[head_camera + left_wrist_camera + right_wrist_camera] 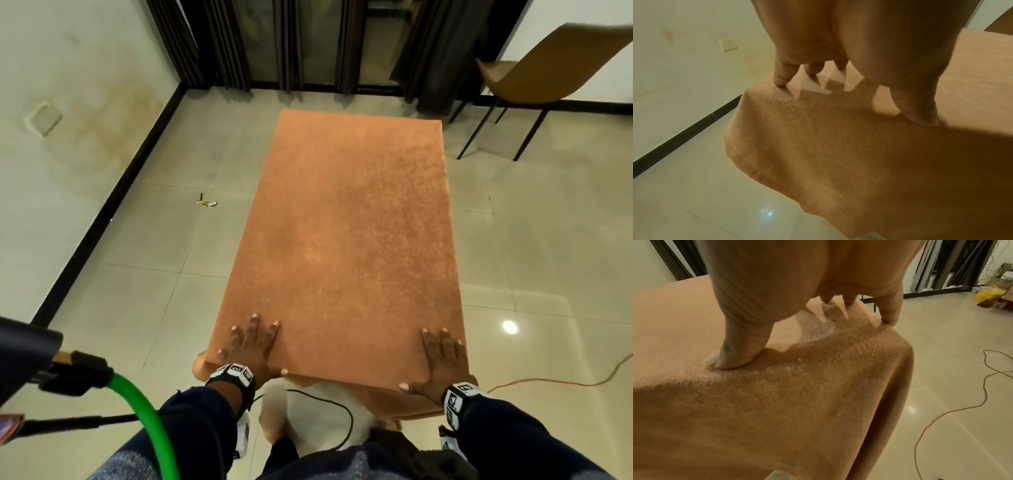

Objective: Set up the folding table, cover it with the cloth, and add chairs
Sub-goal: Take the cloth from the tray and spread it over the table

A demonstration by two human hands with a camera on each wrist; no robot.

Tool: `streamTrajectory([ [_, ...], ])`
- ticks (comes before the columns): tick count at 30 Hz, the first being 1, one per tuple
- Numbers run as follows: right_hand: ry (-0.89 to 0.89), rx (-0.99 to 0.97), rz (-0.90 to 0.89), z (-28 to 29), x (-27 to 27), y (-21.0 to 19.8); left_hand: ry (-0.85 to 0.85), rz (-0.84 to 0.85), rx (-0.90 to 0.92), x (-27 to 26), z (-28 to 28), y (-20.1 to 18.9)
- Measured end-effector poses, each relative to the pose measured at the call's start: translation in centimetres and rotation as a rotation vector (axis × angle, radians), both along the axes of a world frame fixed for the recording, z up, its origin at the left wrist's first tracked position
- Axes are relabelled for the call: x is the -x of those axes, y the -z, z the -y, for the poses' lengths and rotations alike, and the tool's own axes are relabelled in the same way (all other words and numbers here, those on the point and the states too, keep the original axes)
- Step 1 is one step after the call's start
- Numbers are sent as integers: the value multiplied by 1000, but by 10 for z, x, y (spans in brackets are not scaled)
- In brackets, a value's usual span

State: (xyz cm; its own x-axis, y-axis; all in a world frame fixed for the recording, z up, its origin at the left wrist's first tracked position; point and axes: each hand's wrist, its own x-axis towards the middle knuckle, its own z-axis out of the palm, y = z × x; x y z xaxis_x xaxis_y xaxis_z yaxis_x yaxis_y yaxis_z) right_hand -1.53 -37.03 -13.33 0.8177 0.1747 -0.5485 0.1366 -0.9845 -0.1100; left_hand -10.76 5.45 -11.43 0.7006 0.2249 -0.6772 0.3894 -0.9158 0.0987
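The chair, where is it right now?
In the head view the chair stands far right, against the wall beside the dark curtains, apart from the cloth.

The orange fleece cloth (346, 219) hides the tabletop and legs entirely. The tan moulded chair (534, 75) is cut off at the upper right of the frame.

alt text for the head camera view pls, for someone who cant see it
Both hands, the left hand and right hand, press flat on the near end of an orange cloth covering a long table. A tan chair stands on the tiled floor at the far right.
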Motion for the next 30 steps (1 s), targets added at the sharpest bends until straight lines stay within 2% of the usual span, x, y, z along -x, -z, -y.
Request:
streamTrajectory([
  [7, 18, 6, -31, 1, -3, -11, 46, -15, -68, -9, -3, 2],
  [13, -2, -53, -73, 16, -8, -26, 38, 16, -102, -15, -3, 32],
  [17, 51, -167, -112, 39, -14, -38, 28, 4, -75, -27, 43, -4],
  [19, 67, -229, -143, 48, -16, -39, 56, 30, -66, -35, 62, -11],
  [22, 68, -213, -199, 75, -22, -53, 54, 46, -38, -52, 97, -11],
  [26, 126, -222, -219, 115, -26, -68, 239, 35, 21, -74, 155, -42],
  [28, 191, -245, -187, 137, -26, -69, 346, 3, 95, -84, 182, -50],
  [30, 262, -240, -163, 156, -23, -69, 383, -44, 191, -90, 207, -55],
])
